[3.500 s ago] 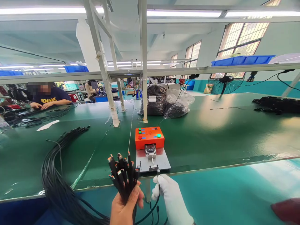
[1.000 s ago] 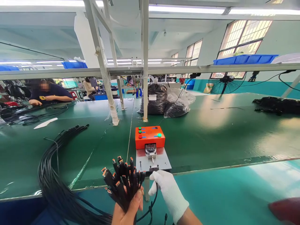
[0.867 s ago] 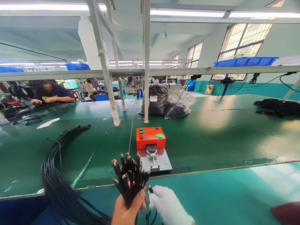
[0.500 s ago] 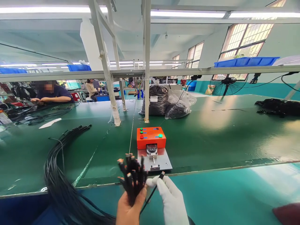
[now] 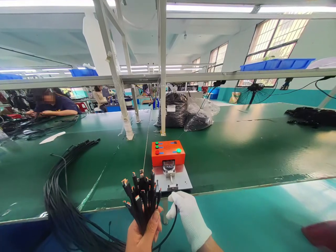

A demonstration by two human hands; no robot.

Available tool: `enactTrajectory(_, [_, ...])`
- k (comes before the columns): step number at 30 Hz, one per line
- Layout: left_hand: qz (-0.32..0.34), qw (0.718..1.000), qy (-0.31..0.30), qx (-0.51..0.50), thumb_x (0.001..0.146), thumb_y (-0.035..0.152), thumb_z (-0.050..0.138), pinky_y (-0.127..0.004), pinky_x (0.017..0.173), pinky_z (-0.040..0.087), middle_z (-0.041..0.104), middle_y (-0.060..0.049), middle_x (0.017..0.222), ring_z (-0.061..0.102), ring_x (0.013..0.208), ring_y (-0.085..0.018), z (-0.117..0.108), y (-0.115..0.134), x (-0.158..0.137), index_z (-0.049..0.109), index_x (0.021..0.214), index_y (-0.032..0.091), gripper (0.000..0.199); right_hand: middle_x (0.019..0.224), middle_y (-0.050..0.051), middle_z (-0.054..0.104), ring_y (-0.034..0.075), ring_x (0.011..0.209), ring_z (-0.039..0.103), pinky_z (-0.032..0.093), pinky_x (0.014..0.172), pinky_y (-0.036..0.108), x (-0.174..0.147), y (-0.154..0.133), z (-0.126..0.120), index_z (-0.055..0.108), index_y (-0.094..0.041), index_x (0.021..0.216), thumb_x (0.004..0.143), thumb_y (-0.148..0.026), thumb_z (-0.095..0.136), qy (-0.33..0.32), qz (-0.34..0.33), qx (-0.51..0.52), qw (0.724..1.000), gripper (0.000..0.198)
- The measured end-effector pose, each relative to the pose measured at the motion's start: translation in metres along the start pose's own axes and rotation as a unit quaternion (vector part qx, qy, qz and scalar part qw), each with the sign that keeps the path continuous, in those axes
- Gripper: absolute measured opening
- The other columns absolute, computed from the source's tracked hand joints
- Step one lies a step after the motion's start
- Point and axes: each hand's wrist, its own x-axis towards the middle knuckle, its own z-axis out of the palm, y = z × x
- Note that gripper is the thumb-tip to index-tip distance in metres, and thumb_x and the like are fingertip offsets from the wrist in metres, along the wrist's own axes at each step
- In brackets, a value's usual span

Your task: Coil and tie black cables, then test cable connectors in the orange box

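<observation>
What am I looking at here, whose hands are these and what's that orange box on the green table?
The picture comes from a camera worn on a person's head, looking forward and down, so the two hands at the bottom are that person's own. The bare left hand has its grip around a bunch of black cable ends with orange-tipped plugs. The white-gloved right hand pinches one black cable at the front edge of a grey metal plate. On that plate sits the orange box with coloured buttons and a small round gauge. The long green table also carries a sheaf of black cables and bags of cables. Another person works far left.
</observation>
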Motion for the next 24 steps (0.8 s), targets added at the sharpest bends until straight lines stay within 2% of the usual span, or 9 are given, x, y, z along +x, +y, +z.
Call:
enactTrajectory(4, [-0.029, 0.999, -0.019, -0.041, 0.053, 0.05, 0.075, -0.022, 0.031, 0.029, 0.052, 0.003, 0.034, 0.043, 0.029, -0.011, -0.001, 0.003, 0.01, 0.065, 0.065, 0.017, 0.036, 0.033, -0.001, 0.053, 0.013, 0.036, 0.048, 0.036, 0.048, 0.025, 0.008, 0.004, -0.001, 0.055, -0.015, 0.064, 0.072, -0.036, 0.046, -0.009, 0.007, 0.012, 1.0, 0.024])
enactTrajectory(7, [-0.039, 0.996, -0.034, -0.069, 0.057, 0.054, 0.072, -0.021, 0.031, 0.028, 0.051, 0.003, 0.033, 0.039, 0.026, -0.009, 0.001, 0.006, 0.014, 0.065, 0.06, 0.017, 0.038, 0.033, -0.001, 0.053, 0.013, 0.037, 0.049, 0.036, 0.048, 0.025, 0.01, 0.001, 0.0, 0.055, -0.015, 0.063, 0.071, -0.035, 0.046, -0.014, 0.009, 0.01, 1.0, 0.024])
enactTrajectory(13, [0.0, 0.997, -0.027, -0.068, 0.059, 0.044, 0.076, -0.023, 0.044, 0.039, 0.063, 0.0, 0.054, 0.05, 0.042, -0.011, -0.001, 0.016, 0.003, 0.068, 0.072, 0.016, 0.032, 0.035, -0.001, 0.054, 0.014, 0.04, 0.05, 0.038, 0.05, 0.026, -0.007, 0.005, -0.002, 0.054, -0.019, 0.058, 0.071, -0.032, 0.046, -0.038, 0.005, -0.057, 0.998, 0.02])
enactTrajectory(15, [0.0, 0.998, -0.058, -0.038, 0.064, 0.044, 0.073, -0.024, 0.05, 0.042, 0.06, 0.001, 0.052, 0.051, 0.047, -0.012, -0.003, 0.022, -0.002, 0.066, 0.064, 0.016, 0.029, 0.049, 0.002, 0.065, 0.018, 0.054, 0.058, 0.043, 0.06, 0.029, -0.019, 0.014, -0.004, 0.059, -0.02, 0.058, 0.064, -0.027, 0.054, -0.028, -0.014, -0.132, 0.991, 0.011])
enactTrajectory(16, [-0.007, 0.997, -0.08, -0.017, 0.066, 0.045, 0.071, -0.024, 0.052, 0.042, 0.058, 0.001, 0.051, 0.051, 0.05, -0.013, -0.004, 0.024, -0.003, 0.065, 0.059, 0.016, 0.03, 0.064, 0.005, 0.071, 0.022, 0.069, 0.062, 0.044, 0.07, 0.032, -0.024, 0.018, -0.005, 0.065, -0.021, 0.065, 0.061, -0.026, 0.058, 0.003, -0.041, -0.167, 0.985, 0.009])
enactTrajectory(18, [-0.021, 0.993, -0.11, 0.023, 0.065, 0.048, 0.07, -0.025, 0.055, 0.044, 0.057, 0.0, 0.05, 0.052, 0.052, -0.015, -0.005, 0.029, -0.004, 0.063, 0.054, 0.016, 0.034, 0.103, 0.007, 0.069, 0.029, 0.102, 0.056, 0.037, 0.092, 0.038, -0.035, 0.022, -0.005, 0.07, -0.024, 0.092, 0.06, -0.029, 0.063, 0.085, -0.116, -0.176, 0.974, 0.034])
enactTrajectory(20, [-0.039, 0.992, -0.114, 0.044, 0.062, 0.049, 0.072, -0.025, 0.054, 0.045, 0.059, 0.0, 0.051, 0.053, 0.052, -0.015, -0.004, 0.029, -0.005, 0.066, 0.058, 0.016, 0.034, 0.12, 0.006, 0.061, 0.028, 0.114, 0.048, 0.031, 0.1, 0.039, -0.042, 0.017, -0.001, 0.063, -0.024, 0.112, 0.066, -0.035, 0.06, 0.113, -0.164, -0.117, 0.973, 0.047])
enactTrajectory(22, [-0.039, 0.993, -0.102, 0.05, 0.06, 0.049, 0.073, -0.025, 0.05, 0.044, 0.059, 0.001, 0.048, 0.052, 0.048, -0.015, -0.002, 0.026, -0.005, 0.07, 0.066, 0.015, 0.035, 0.107, 0.007, 0.066, 0.026, 0.097, 0.058, 0.041, 0.091, 0.037, -0.046, 0.007, 0.006, 0.065, -0.021, 0.108, 0.071, -0.04, 0.058, 0.051, -0.134, -0.02, 0.989, 0.042])
enactTrajectory(24, [-0.027, 0.994, -0.087, 0.052, 0.06, 0.048, 0.074, -0.025, 0.048, 0.044, 0.061, 0.001, 0.047, 0.053, 0.048, -0.016, -0.001, 0.02, -0.005, 0.072, 0.073, 0.014, 0.036, 0.085, 0.007, 0.07, 0.021, 0.07, 0.059, 0.048, 0.076, 0.035, -0.046, -0.004, 0.011, 0.069, -0.018, 0.092, 0.071, -0.042, 0.06, -0.012, -0.084, 0.06, 0.995, 0.034])
